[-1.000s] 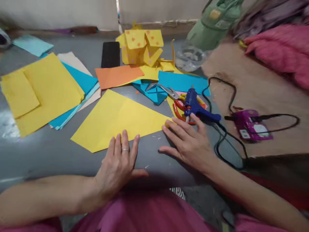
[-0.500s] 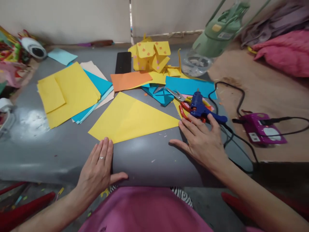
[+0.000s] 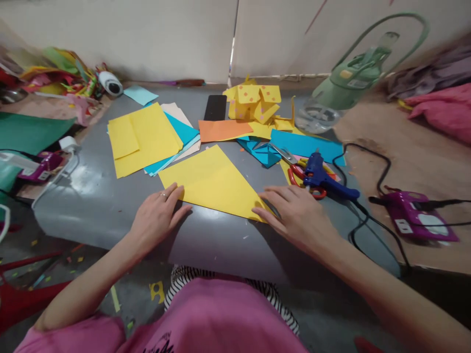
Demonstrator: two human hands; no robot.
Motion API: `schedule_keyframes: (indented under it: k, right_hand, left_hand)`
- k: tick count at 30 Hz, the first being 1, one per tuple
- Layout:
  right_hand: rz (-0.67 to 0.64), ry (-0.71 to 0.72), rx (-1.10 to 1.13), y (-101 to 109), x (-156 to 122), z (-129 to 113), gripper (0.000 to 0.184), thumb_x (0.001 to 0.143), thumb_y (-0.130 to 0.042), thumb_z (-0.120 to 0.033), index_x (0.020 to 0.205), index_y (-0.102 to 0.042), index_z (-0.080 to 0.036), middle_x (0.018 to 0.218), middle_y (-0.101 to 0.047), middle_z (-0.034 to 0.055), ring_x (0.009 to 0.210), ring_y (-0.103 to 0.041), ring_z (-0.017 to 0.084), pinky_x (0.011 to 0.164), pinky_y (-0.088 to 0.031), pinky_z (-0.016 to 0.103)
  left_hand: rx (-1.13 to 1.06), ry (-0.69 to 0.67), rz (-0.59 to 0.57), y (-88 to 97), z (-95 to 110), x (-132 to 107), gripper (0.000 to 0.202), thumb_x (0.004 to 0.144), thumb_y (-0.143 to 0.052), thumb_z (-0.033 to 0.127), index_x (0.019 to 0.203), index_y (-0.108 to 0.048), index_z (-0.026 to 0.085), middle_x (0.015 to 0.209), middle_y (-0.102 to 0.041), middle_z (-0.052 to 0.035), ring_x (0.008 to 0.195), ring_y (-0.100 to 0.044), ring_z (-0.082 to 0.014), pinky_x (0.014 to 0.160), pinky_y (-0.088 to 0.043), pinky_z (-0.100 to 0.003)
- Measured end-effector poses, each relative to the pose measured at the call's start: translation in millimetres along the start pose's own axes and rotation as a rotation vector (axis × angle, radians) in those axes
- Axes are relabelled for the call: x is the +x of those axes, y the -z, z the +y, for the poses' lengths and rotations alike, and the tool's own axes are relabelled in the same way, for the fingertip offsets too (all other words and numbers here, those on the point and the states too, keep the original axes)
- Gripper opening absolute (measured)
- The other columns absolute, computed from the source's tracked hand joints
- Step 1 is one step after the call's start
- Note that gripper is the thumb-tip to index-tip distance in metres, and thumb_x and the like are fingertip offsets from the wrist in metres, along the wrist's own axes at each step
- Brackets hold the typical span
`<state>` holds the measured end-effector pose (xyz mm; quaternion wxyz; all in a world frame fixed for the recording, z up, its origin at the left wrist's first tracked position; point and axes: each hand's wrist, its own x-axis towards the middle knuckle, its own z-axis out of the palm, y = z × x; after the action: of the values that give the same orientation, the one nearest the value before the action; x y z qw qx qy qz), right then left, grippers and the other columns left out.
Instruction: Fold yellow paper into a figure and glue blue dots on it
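Toward the back right of the grey table (image 3: 110,211), a green bottle (image 3: 348,81) with a clear base is leaning; I cannot tell what it is holding. In front of me, the yellow sheet (image 3: 211,176) is lying flat. My left hand (image 3: 156,211) is resting fingertips on its near left corner, thumb spread apart from them. My right hand (image 3: 300,213) is touching the right corner, thumb lying over it; I cannot tell whether I am pinching it. Just beyond those fingers, a blue glue gun (image 3: 314,169) is lying over red-handled scissors (image 3: 288,156), crowding that side. A stack of paper (image 3: 156,135) is sitting beyond my left hand, and a spotted paper model (image 3: 253,100) is standing beside a phone (image 3: 215,107).
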<state>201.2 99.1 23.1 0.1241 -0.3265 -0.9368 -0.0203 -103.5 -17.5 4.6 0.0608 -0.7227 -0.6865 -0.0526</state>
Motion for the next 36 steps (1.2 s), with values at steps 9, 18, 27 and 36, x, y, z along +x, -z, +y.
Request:
schedule_keyframes:
  k: [9,18,27,36]
  right_hand:
    - [-0.337,-0.399,0.246,-23.0,137.9,7.7,0.047,0.082,-0.075,-0.037,0.119,-0.062,-0.011,0.113,-0.071,0.0175,0.100,-0.066,0.031,0.076,-0.048,0.036]
    - [-0.334,-0.374,0.392,-29.2,127.6,5.4,0.007,0.080,-0.068,-0.023,0.074,-0.066,-0.020,0.085,-0.073,0.0054,0.085,-0.067,0.021,0.070,-0.045,0.029]
    - [-0.190,-0.426,0.735,-12.0,108.4,28.4,0.015,0.083,-0.064,-0.035,0.078,-0.060,-0.021,0.101,-0.070,0.0067,0.078,-0.061,0.017,0.063,-0.046,0.029]
    - [-0.131,-0.491,1.137,-9.3,87.1,14.2,0.046,0.065,-0.075,-0.062,0.079,-0.056,-0.022,0.071,-0.057,-0.0031,0.061,-0.049,0.011,0.051,-0.035,0.023]
  left_hand:
    - [-0.057,0.197,-0.181,-1.8,-25.0,44.1,0.057,0.100,-0.049,0.043,0.144,-0.048,0.008,0.150,-0.053,-0.0229,0.131,-0.056,-0.0375,0.109,-0.043,-0.048]
    - [-0.105,0.190,-0.042,-17.9,-39.7,46.9,0.070,0.097,-0.052,0.046,0.151,-0.039,0.003,0.141,-0.058,-0.0300,0.128,-0.058,-0.0398,0.107,-0.043,-0.053]
    - [-0.855,0.488,-0.067,-3.3,-44.2,41.2,0.071,0.087,-0.062,0.057,0.138,-0.044,0.011,0.102,-0.071,-0.0170,0.081,-0.071,-0.0251,0.074,-0.057,-0.041]
    - [-1.503,0.687,-0.029,2.5,-10.2,53.5,0.062,0.080,-0.076,0.030,0.129,-0.039,0.024,0.093,-0.065,-0.0033,0.071,-0.071,-0.0163,0.073,-0.059,-0.037]
